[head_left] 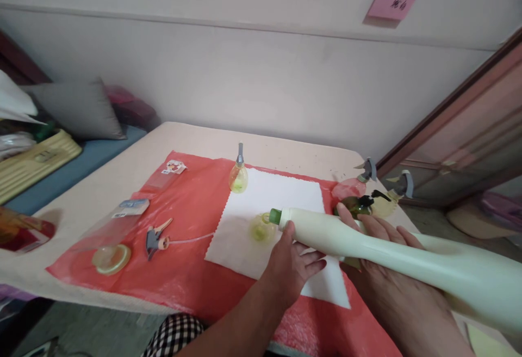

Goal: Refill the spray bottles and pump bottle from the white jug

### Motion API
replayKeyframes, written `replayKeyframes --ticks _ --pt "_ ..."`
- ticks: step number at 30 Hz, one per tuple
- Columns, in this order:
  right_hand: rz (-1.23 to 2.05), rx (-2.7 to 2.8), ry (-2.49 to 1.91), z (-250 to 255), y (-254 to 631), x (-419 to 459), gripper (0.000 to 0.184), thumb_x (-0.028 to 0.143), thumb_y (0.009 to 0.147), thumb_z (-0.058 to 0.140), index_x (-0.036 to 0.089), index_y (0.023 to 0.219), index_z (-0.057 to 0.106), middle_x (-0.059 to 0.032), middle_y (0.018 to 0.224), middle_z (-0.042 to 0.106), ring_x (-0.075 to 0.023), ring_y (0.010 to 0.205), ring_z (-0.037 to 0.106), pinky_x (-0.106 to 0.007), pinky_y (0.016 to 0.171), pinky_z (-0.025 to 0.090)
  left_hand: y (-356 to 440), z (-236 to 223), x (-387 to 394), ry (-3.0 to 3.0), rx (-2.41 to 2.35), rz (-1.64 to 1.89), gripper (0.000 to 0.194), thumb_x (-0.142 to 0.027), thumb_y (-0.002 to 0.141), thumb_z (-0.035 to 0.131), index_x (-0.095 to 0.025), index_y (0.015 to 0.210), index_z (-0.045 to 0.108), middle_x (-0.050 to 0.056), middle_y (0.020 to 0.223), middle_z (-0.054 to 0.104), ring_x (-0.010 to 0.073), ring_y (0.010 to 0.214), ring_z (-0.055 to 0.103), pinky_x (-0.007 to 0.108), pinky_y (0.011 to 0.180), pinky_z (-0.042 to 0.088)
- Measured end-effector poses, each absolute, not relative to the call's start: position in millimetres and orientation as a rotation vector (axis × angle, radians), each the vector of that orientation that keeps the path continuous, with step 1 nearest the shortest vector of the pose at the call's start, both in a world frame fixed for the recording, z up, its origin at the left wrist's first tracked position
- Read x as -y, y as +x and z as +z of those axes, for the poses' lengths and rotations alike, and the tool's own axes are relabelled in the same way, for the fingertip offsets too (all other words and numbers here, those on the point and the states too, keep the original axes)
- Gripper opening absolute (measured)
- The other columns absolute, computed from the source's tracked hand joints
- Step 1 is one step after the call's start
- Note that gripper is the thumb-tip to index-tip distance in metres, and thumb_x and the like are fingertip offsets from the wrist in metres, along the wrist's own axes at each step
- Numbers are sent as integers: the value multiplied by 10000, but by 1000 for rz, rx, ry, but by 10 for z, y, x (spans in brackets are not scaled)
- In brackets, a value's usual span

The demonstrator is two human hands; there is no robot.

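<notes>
Held lengthwise, green tip near the clear bottle [261,229], the smooth, semi-stiff plastic jug [408,260] looks slippery and, if full, heavy, best taken at the handle, which the right hand [391,278] grips, while the left hand [297,262] loosely cups the neck.

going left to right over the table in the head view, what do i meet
red printed container, round pale-rimmed container, trigger sprayer head, grey-topped bottle, clear vessel of yellow-green liquid, large pale-green bottle
</notes>
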State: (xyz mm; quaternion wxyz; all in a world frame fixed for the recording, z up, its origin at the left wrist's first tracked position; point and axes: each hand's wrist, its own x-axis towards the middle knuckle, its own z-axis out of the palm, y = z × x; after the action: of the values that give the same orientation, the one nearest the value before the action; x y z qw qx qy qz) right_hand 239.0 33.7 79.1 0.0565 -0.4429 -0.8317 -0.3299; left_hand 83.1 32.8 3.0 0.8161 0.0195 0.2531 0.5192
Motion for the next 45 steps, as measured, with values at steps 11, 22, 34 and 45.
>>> replayKeyframes --ticks 11,22,34,45 --pt "-1001 2516 -1351 811 2370 -328 809 155 913 484 118 1618 89 -239 1308 573 -393 1199 561 -569 1026 457 822 66 -321 41 -549 1091 681 -638 939 443 -149 1407 521 178 1430 559 326 1201 621 446 1085 411" --pt "-997 2527 -1376 807 2397 -319 792 130 920 440 148 1621 73 -228 1318 570 -378 1215 558 -562 1024 457 825 42 -322 29 -532 1088 664 -624 948 439 -155 1411 519 176 1408 571 315 1179 628 440 1079 402" --pt "-1051 2538 -1353 799 2397 -323 739 138 919 449 103 1604 173 -240 1327 556 -387 1217 553 -565 1033 449 822 65 -325 22 -540 1094 635 -610 963 421 -155 1391 536 163 1381 590 276 1090 653 399 1008 442" --pt "-1008 2537 -1387 825 2388 -304 738 124 923 432 115 1608 159 -226 1304 573 -375 1213 555 -561 1032 455 827 62 -311 24 -534 1090 641 -613 961 426 -152 1391 543 164 1374 593 276 1085 651 394 990 440"
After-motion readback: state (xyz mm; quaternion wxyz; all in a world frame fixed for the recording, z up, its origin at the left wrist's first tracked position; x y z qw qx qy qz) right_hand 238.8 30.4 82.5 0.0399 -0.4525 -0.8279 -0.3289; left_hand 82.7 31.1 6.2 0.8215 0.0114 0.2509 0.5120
